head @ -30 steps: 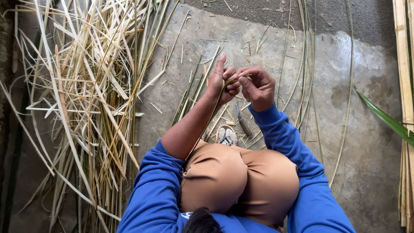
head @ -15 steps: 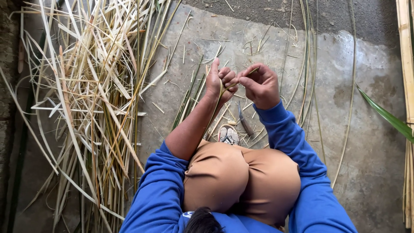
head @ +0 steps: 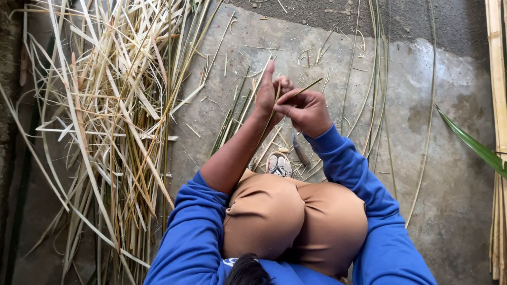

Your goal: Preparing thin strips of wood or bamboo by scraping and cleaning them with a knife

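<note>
Since half a second ago, we see the left hand (head: 268, 100) has opened at the top: its forefinger now points straight up toward twelve o'clock, where before it was curled against the right hand (head: 303, 110). The right hand has stayed just beside it at three o'clock, fingers (head: 288, 98) narrow and pinched. The thin green strip (head: 274, 113) now shows a free tip sticking out toward two o'clock above the right hand's knuckles.

We find the strip running between the two hands, pinched in the right fingers and lying against the left palm, then slanting down toward seven o'clock along the left forearm. The left hand's lower fingers seem curled on it, though we cannot tell how tightly.

A heap of pale dry strips (head: 105, 116) lies at nine o'clock on the concrete floor (head: 422, 95). A sandal (head: 280, 165) shows at six o'clock below the hands.
</note>
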